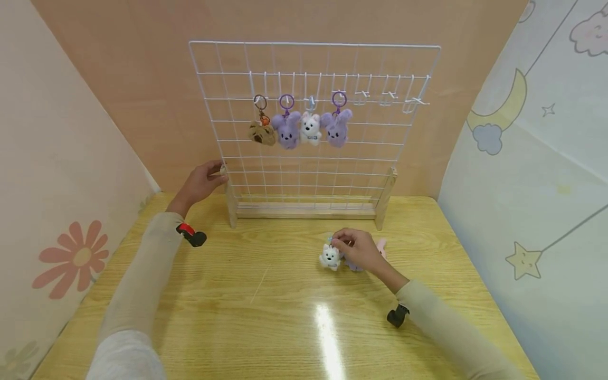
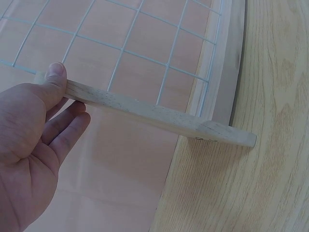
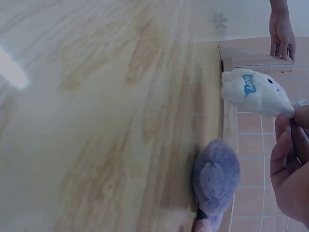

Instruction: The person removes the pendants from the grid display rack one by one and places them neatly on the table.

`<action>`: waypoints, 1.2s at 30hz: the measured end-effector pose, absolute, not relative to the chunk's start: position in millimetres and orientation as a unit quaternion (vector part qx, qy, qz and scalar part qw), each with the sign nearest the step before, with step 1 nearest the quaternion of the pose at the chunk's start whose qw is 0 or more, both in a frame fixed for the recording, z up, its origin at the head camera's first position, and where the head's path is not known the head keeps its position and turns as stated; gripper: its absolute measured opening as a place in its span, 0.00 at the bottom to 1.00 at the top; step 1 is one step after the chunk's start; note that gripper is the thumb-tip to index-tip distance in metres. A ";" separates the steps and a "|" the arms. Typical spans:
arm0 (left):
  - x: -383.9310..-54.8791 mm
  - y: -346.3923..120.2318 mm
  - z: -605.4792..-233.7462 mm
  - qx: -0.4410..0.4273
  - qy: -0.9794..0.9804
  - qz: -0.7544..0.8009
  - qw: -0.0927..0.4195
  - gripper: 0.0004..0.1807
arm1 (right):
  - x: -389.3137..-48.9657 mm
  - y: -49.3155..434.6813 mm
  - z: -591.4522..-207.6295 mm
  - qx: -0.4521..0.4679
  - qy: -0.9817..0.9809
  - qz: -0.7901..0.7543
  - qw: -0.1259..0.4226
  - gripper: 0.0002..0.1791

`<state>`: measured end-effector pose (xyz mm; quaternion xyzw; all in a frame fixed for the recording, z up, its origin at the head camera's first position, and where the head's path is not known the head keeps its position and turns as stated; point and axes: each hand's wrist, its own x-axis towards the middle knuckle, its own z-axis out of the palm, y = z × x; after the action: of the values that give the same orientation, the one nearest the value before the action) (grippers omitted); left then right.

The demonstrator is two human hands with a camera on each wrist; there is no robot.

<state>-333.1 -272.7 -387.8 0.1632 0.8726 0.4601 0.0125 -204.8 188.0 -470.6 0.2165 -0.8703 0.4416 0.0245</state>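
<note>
My right hand (image 1: 358,250) pinches a white plush dog keychain (image 1: 330,257) by its top, close over the table. In the right wrist view the white plush (image 3: 256,92) hangs from the fingertips, blue lettering on its body. Beside and partly behind that hand are a purple plush keychain (image 1: 353,265) and a pink one (image 1: 382,247); the purple plush (image 3: 216,176) lies on the table. At the far left, my left hand (image 1: 201,182) grips the top of the wooden side post (image 2: 145,111) of a white wire grid rack (image 1: 309,163), thumb on one face and fingers on the other.
Across the rack's upper part hang a brown plush keychain (image 1: 261,133), a purple one (image 1: 287,130), a white one (image 1: 311,129) and another purple one (image 1: 336,129). More white hooks (image 1: 388,96) stick out to their right. Patterned walls (image 1: 522,158) border the wooden table (image 1: 228,316).
</note>
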 end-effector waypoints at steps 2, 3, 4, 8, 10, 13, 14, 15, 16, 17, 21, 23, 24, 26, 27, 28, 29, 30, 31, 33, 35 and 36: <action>-332.5 -272.6 -387.1 0.164 0.873 0.460 0.015 0.35 | -203.8 187.9 -472.8 0.216 -0.872 0.439 0.017 0.06; -332.4 -272.6 -387.1 0.164 0.873 0.459 0.016 0.35 | -203.5 188.0 -474.0 0.216 -0.873 0.437 0.014 0.06; -332.6 -272.8 -387.3 0.165 0.872 0.461 0.016 0.35 | -203.3 188.0 -475.0 0.216 -0.874 0.436 0.011 0.06; -332.5 -273.0 -387.8 0.167 0.869 0.466 0.015 0.35 | -204.3 188.8 -479.6 0.220 -0.876 0.428 0.010 0.06; -332.9 -273.7 -388.4 0.167 0.868 0.467 0.013 0.35 | -205.1 188.8 -480.7 0.223 -0.878 0.424 0.009 0.06; -334.1 -274.7 -389.7 0.164 0.870 0.464 0.010 0.34 | -206.7 188.3 -481.2 0.226 -0.881 0.417 0.007 0.06; -334.6 -274.9 -390.1 0.163 0.871 0.463 0.010 0.34 | -206.9 187.8 -480.5 0.226 -0.882 0.414 0.006 0.06; -334.8 -275.2 -390.3 0.162 0.871 0.464 0.009 0.34 | -207.3 187.5 -480.0 0.226 -0.882 0.413 0.006 0.07; -335.2 -275.3 -390.5 0.162 0.871 0.464 0.008 0.33 | -207.7 187.1 -479.6 0.226 -0.883 0.411 0.005 0.07; -335.4 -275.1 -390.5 0.163 0.871 0.464 0.009 0.34 | -208.2 186.8 -479.3 0.226 -0.884 0.409 0.005 0.07; -335.6 -274.7 -391.6 0.164 0.872 0.462 0.007 0.34 | -210.2 185.9 -479.6 0.228 -0.888 0.399 0.006 0.07; -335.4 -274.6 -392.2 0.162 0.872 0.461 0.007 0.34 | -211.8 185.8 -480.9 0.229 -0.891 0.392 0.006 0.07; -335.3 -274.8 -392.4 0.160 0.873 0.461 0.006 0.34 | -212.5 185.9 -481.5 0.229 -0.892 0.389 0.006 0.08; -334.4 -274.8 -391.9 0.158 0.872 0.464 0.007 0.34 | -214.2 185.8 -482.6 0.232 -0.895 0.381 0.009 0.08; -334.0 -274.8 -391.7 0.158 0.872 0.464 0.009 0.34 | -215.1 185.7 -483.1 0.234 -0.897 0.376 0.011 0.08; -333.7 -274.7 -391.5 0.157 0.872 0.464 0.010 0.34 | -216.0 185.6 -483.6 0.236 -0.898 0.371 0.013 0.08; -333.6 -274.7 -391.3 0.157 0.872 0.464 0.011 0.34 | -216.8 185.6 -483.9 0.238 -0.899 0.367 0.014 0.08; -333.6 -274.6 -391.3 0.157 0.872 0.464 0.012 0.34 | -217.6 185.5 -484.2 0.239 -0.900 0.363 0.016 0.08; -333.7 -274.7 -391.4 0.158 0.871 0.465 0.013 0.35 | -218.4 185.3 -484.3 0.241 -0.901 0.359 0.018 0.08; -334.1 -275.0 -391.7 0.158 0.871 0.465 0.014 0.35 | -219.9 185.1 -484.7 0.244 -0.903 0.353 0.021 0.08; -334.5 -275.4 -391.9 0.159 0.870 0.466 0.015 0.35 | -221.1 184.5 -484.6 0.247 -0.904 0.347 0.024 0.08; -334.7 -275.7 -392.0 0.160 0.870 0.467 0.015 0.35 | -221.6 184.2 -484.6 0.248 -0.905 0.344 0.025 0.08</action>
<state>-334.7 -275.7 -392.0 0.1597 0.8697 0.4669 0.0154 -221.6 184.2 -484.6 0.2481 -0.9051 0.3442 0.0254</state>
